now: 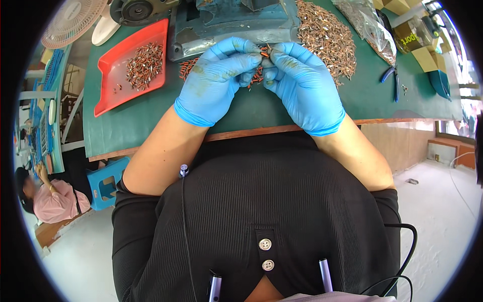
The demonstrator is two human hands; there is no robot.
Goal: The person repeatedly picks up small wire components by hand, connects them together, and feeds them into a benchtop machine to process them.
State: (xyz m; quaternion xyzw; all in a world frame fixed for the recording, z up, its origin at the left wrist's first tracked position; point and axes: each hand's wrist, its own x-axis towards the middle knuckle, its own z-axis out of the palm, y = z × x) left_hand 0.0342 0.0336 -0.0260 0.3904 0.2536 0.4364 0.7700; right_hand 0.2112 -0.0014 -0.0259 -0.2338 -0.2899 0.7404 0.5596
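Both my hands wear blue gloves with dark smudges and meet over the green table [136, 121]. My left hand [217, 83] is closed, thumb and forefinger pinching a small orange-and-metal piece [264, 52]. Opposite it, the fingertips of my right hand [306, 85] close on the same spot; the fingers partly hide what they grip. Below and between the hands lie several loose orange pieces [256, 76], with more orange-tipped ones [187, 68] beside my left hand. A large heap of brownish, copper-coloured pieces [329, 43] spreads just beyond my right hand.
A red tray [106, 83] with a pile of small pieces stands at left. Behind my hands sits a dark metal machine base [231, 30]. Blue-handled pliers [389, 74], a plastic bag [370, 30] and a teal scoop [440, 84] lie right. A person [58, 204] works far left near a blue stool [103, 186].
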